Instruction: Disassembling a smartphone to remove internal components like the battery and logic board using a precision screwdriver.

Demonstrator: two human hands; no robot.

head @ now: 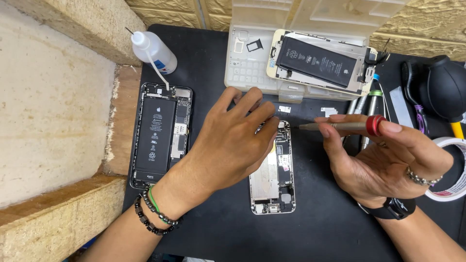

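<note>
An opened silver phone body (273,187) without its battery lies in the middle of the black mat (315,228). My left hand (228,145) rests on its upper left part, fingers bent over the top edge. My right hand (378,160) holds a small grey screwdriver (340,126) with a red cap, lying level, its tip pointing left toward the phone's top right corner. A second opened phone (160,133) with a black battery lies to the left.
A clear plastic parts tray (247,68) at the back carries a third phone part with a battery (318,60). A squeeze bottle (153,48) stands at back left. More screwdrivers (371,99), a black air blower (444,87) and a tape roll (454,170) sit right. Stone ledges border the left.
</note>
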